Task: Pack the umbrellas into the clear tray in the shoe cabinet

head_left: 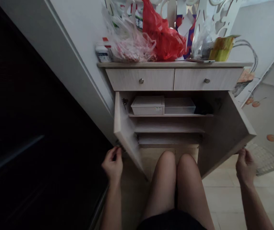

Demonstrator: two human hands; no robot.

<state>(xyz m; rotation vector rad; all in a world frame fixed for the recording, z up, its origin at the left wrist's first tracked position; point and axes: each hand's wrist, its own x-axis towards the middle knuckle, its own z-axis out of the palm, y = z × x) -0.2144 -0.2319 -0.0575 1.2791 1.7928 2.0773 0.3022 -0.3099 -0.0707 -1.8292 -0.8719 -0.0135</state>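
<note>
A low wooden cabinet stands in front of me with both lower doors swung wide. My left hand pinches the handle on the outer edge of the left door. My right hand is closed on the handle at the outer edge of the right door. Inside, the top shelf carries a white lidded box and a clear lidded box side by side. The lower shelves look bare. My knees are between the doors.
Two shut drawers with round knobs sit above the doors. Plastic bags, a red one among them, crowd the cabinet top beside a phone. A dark door panel fills the left. A pale tiled floor lies on the right.
</note>
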